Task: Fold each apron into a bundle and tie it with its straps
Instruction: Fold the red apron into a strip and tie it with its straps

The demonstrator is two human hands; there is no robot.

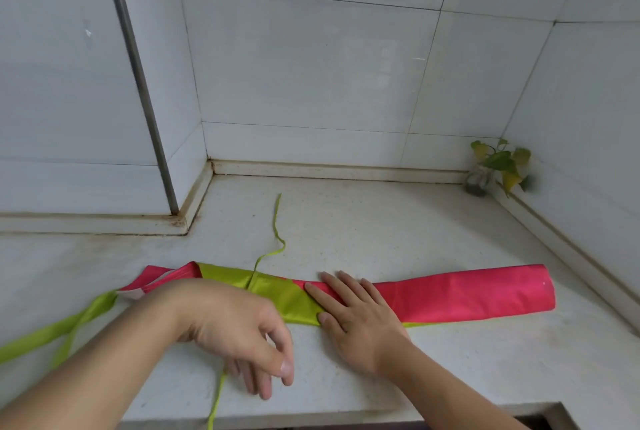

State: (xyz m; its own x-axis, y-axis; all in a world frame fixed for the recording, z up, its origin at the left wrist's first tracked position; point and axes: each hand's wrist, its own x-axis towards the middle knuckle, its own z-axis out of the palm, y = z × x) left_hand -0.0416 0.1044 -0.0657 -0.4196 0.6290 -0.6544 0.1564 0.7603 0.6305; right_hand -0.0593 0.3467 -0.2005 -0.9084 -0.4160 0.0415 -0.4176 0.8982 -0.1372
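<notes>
Head view: at the far left two green straps [52,336] are seen trailing off the frame edge from the narrow end of the apron [450,294], which is laid as a long folded strip across the counter [381,221], pink at both ends and green in the middle. The left hand [242,336] is held above the front edge of the strip with its fingers loosely curled and pointing down; a thin green tie [216,402] is seen just beneath them, but whether it is pinched cannot be told, since the fingertips are blurred. A second thin tie [275,228] is laid away from the strip toward the wall. The right hand [353,318] is pressed flat on the middle of the strip, fingers straight and spread. A small plant [498,166] is stood in the right corner, well apart.

Several slips may be judged likely. If the flat hand is lifted before a roll or fold is begun, the slick cloth could spring open and the layers be lost. The front tie is hung over the counter edge, so it could be dragged down and pull the strip askew. The far tie could be trapped inside a fold, leaving too little to knot. The left straps may be tangled if the bundle is turned carelessly.
</notes>
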